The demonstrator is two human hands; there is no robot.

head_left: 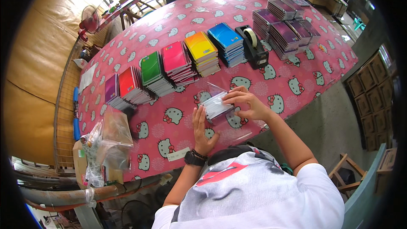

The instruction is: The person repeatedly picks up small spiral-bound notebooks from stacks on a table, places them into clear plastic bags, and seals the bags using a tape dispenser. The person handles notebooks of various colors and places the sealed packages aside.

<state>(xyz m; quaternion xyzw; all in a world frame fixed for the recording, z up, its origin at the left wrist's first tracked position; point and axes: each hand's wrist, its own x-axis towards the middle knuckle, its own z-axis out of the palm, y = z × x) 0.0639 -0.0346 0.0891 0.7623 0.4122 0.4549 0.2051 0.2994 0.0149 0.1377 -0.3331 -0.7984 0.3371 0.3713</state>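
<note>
Bundle (216, 107): one, white-edged, with clear film (238, 133), on the table (296, 104) before the yellow stack (202, 53). Your left hand (203, 135): fingers straight, against its left side. Your right hand (251, 105): fingertips at its right edge; grip unclear.

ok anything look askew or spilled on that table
Nothing looks spilled. The pink notebook stack looks slightly ragged, its lower notebooks jutting unevenly, and crumpled clear plastic sits untidily at the near left corner of the table.

1 view: head fisheye | faces down, forward | table (306, 70) near
</note>
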